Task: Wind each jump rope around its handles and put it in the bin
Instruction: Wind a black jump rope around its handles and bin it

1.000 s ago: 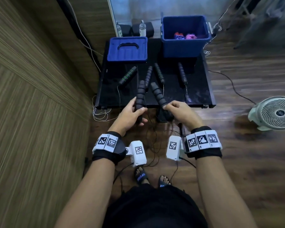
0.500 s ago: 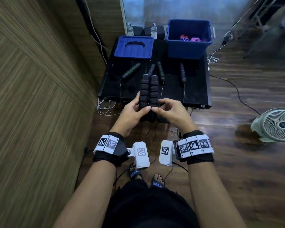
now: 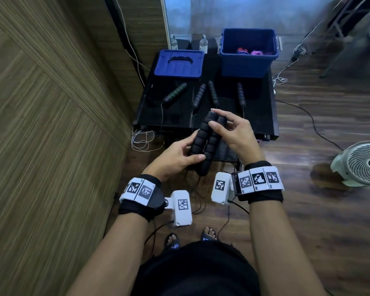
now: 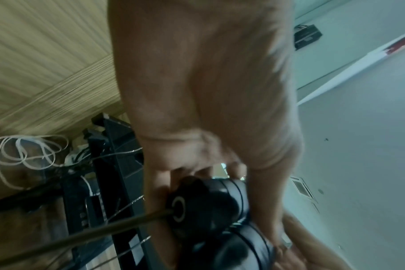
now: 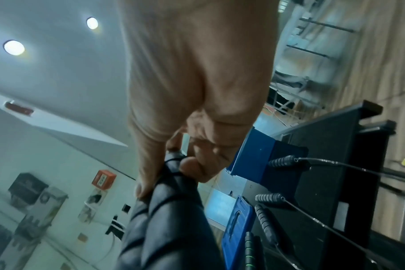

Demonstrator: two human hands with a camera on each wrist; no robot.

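Two black ribbed foam jump-rope handles (image 3: 205,142) are held side by side in the air before the black table (image 3: 175,116). My left hand (image 3: 179,154) grips their near ends (image 4: 197,202), thumb across the front. My right hand (image 3: 224,127) pinches their far tips (image 5: 173,164). The thin black rope (image 4: 81,235) hangs from the near ends toward the floor. The open blue bin (image 3: 249,53) stands at the table's back right with coloured ropes inside.
Several other handles lie on the table, one green-striped (image 3: 175,94) and black ones (image 3: 240,95). A blue lid (image 3: 179,64) lies at the back left. A wooden wall runs along the left. A white fan (image 3: 363,164) stands on the floor at right.
The two handles were brought together side by side and lifted off the table's front edge. My right hand slid from their near ends up to the far tips.
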